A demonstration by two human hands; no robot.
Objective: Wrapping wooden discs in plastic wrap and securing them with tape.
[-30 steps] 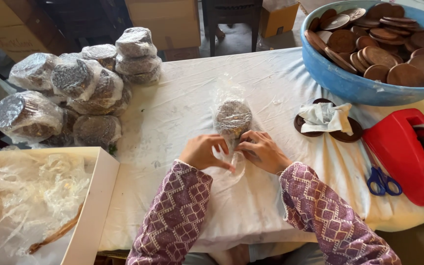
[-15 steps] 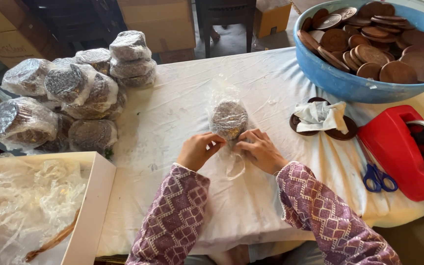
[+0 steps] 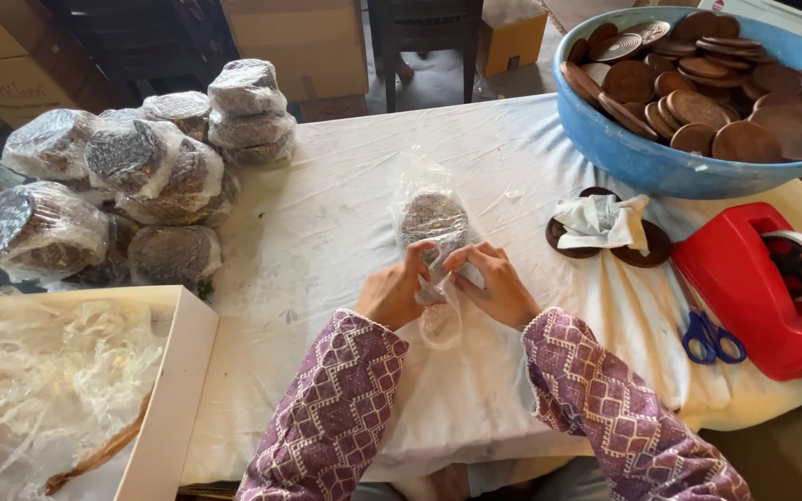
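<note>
I have both hands, left hand [image 3: 394, 295] and right hand [image 3: 496, 286], pinching the bag [image 3: 440, 278] neck just below the stack of discs [image 3: 433, 219]; by my judgement twisting it tight comes next.

Dark round stack [image 3: 433, 219] in clear bag [image 3: 438, 278], lying on white cloth mid-table. Bag neck bunched twd near edge, pinched betw both hands.

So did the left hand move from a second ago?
Yes. The left hand slid right, toward the red tape dispenser, and now meets the right hand at the clear bag neck.
</note>
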